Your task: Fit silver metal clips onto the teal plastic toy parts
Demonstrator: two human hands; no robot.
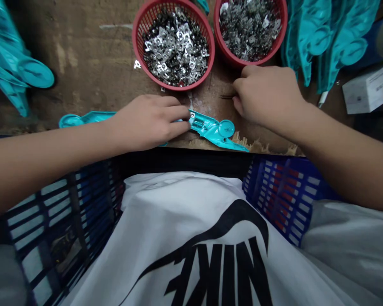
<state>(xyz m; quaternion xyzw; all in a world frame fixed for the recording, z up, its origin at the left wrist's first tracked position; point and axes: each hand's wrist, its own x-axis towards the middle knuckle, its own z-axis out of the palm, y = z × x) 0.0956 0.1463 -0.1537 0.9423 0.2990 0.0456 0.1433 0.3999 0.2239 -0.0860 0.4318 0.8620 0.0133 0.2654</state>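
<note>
Your shirt fills the bottom, with a blue crate next to it. Up at the table edge, your left hand has its grip closed over the teal part. Your right hand is curled shut just below the right basket of metal bits, and I can't tell if it's holding anything.

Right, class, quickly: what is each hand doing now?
Left hand: closed over the teal plastic part.
Right hand: curled closed; what it holds cannot be told.

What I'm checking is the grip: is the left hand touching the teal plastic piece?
Touching. The head view shows the left hand with fingertips pressed onto the teal plastic piece, no gap.
</note>
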